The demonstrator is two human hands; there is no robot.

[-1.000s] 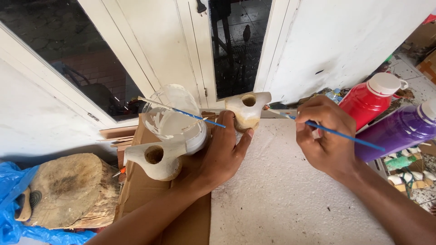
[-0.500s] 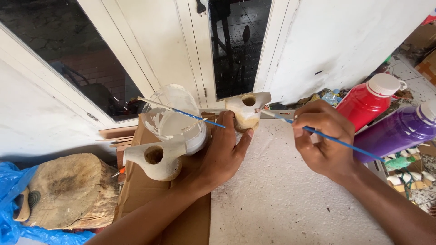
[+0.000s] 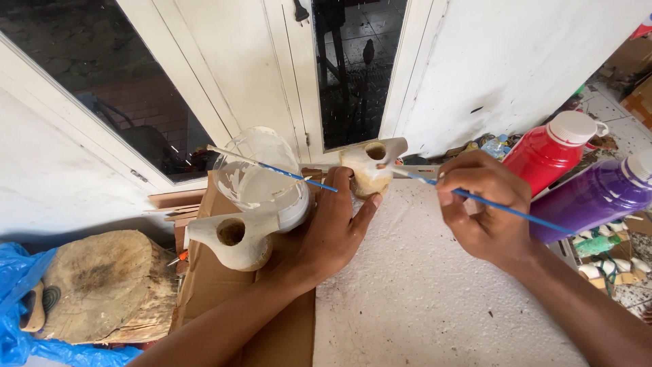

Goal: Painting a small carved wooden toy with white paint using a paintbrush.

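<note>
My left hand (image 3: 331, 228) grips a small wooden bird-shaped piece with a round hole (image 3: 370, 168), partly painted white. My right hand (image 3: 487, 207) holds a thin blue paintbrush (image 3: 489, 204); its tip touches the piece's side near the beak end. A plastic cup of white paint (image 3: 261, 178) stands just left of my left hand, with a second blue brush (image 3: 272, 166) resting across its rim. A larger white-painted bird piece with a hole (image 3: 234, 236) lies on brown cardboard (image 3: 224, 285) in front of the cup.
A red paint bottle (image 3: 551, 151) and a purple one (image 3: 594, 198) lie at the right, small clutter beyond them. A tree-stump slice (image 3: 102, 289) and blue plastic (image 3: 17, 285) sit at the left. White textured board (image 3: 421, 306) lies under my arms; a white door frame with glass stands behind.
My right hand has shifted left with the brush, bringing its tip from beside the small piece onto it. The left hand and the cup have stayed put.
</note>
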